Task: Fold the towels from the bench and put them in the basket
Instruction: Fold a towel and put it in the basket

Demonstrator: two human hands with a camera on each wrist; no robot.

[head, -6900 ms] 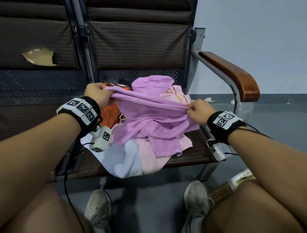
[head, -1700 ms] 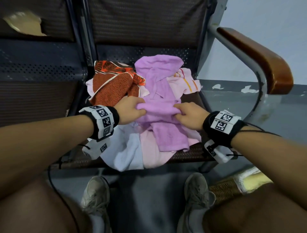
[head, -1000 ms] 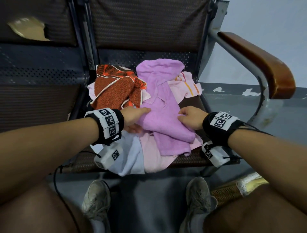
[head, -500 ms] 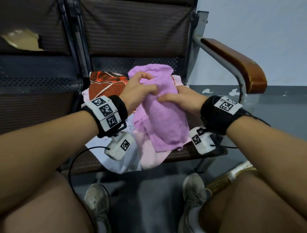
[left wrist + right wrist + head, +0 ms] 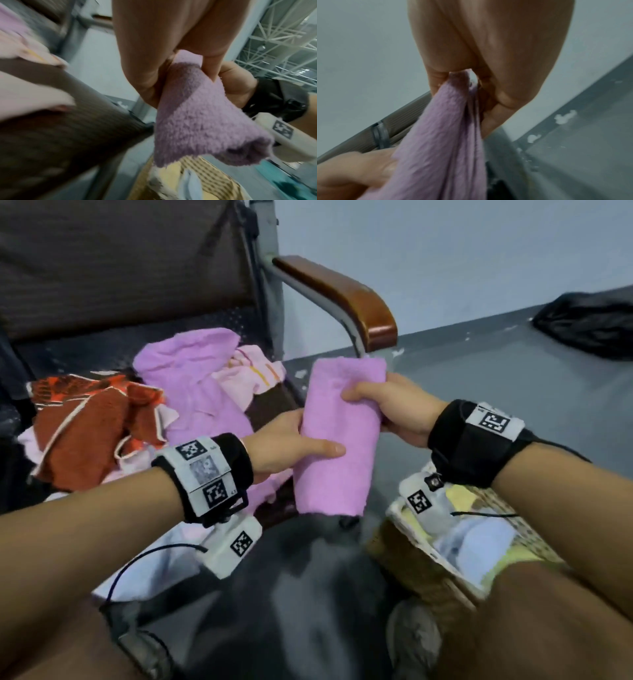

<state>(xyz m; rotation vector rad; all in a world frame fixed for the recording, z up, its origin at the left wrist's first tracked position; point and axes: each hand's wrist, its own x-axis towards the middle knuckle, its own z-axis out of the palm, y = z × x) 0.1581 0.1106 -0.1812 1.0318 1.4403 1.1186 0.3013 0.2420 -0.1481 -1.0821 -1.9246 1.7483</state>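
A folded purple towel (image 5: 337,440) hangs in the air just right of the bench seat, held upright between both hands. My left hand (image 5: 308,440) grips its left edge near the middle, thumb across the front. My right hand (image 5: 370,402) pinches the upper right edge. In the left wrist view the fingers curl round the folded purple towel (image 5: 197,121); in the right wrist view thumb and fingers pinch its layers (image 5: 445,135). The woven basket (image 5: 421,570) stands on the floor at lower right, under my right wrist, with yellow and light blue towels inside.
On the bench seat lie another purple towel (image 5: 191,381), an orange patterned towel (image 5: 92,422), a pink one (image 5: 253,371) and a white one (image 5: 154,570). A wooden armrest (image 5: 342,289) juts out behind the held towel. A black bag (image 5: 589,326) lies on the floor far right.
Both hands have lifted the folded purple towel off the pile and carried it right, past the seat edge. The view has swung right, so the basket now shows.
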